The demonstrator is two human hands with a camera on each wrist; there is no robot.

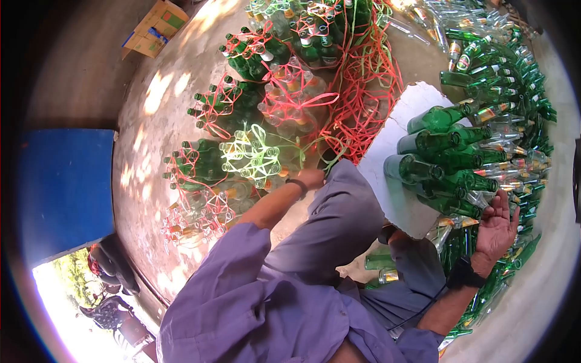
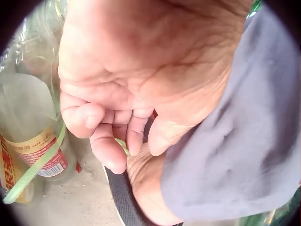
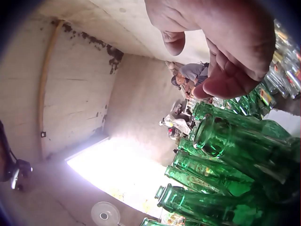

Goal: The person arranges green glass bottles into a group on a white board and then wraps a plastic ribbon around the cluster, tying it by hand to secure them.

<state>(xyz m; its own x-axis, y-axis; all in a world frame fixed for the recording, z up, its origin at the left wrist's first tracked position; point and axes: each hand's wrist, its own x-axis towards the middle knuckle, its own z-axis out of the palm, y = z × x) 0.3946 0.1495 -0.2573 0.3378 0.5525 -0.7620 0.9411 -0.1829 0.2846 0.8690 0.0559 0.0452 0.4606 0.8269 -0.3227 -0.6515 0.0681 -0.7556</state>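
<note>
Green bottles (image 1: 423, 142) lie grouped on a white board (image 1: 387, 145), necks toward the right. My right hand (image 1: 497, 233) is beside the lowest necks, palm up; in the right wrist view the hand (image 3: 221, 42) hovers over green bottles (image 3: 225, 165) with fingers loosely bent and nothing in them. My left hand (image 1: 310, 179) is low beside the left knee, near a bundle tied with light green strap (image 1: 251, 154). In the left wrist view the left hand (image 2: 141, 84) has curled fingers with a bit of green strap (image 2: 122, 145) between them; its far side is hidden.
Bundles of bottles in red strap (image 1: 215, 103) stand on the floor at left. A tangle of red strap (image 1: 363, 103) lies left of the board. Loose bottles (image 1: 502, 78) are piled along the right wall. A cardboard box (image 1: 156, 27) and a blue panel (image 1: 66, 187) are farther left.
</note>
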